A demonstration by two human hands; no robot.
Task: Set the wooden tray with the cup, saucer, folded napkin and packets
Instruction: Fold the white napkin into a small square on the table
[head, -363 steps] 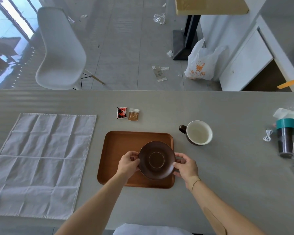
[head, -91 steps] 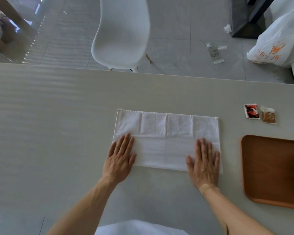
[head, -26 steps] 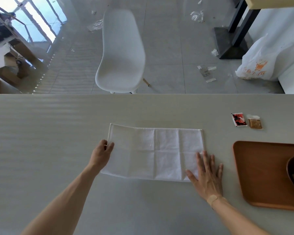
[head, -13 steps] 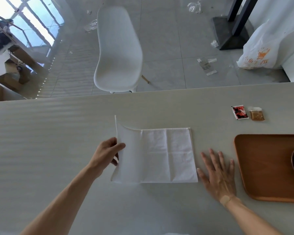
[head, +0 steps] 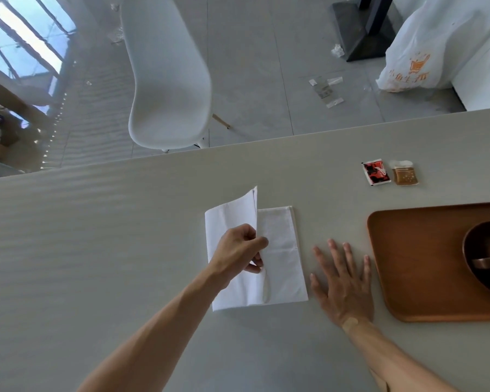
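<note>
Two hands work at the near edge of the worktop (head: 125,236). The left hand (head: 238,251) pinches the raised flap of the white napkin (head: 277,267), lifted on edge and leaning rightward over the half that lies flat. The napkin's long axis runs away from the person, so the fold has to travel sideways, from left to right, and the left hand is the one on it. The right hand (head: 341,281) lies flat with fingers spread on the bare worktop just beside the napkin's right edge, holding nothing. Right of it sits the wooden tray (head: 419,256), carrying the dark saucer (head: 481,250) with the cup partly out of view. Farther back, two packets (head: 389,172) lie side by side beyond the tray, not yet on it.
</note>
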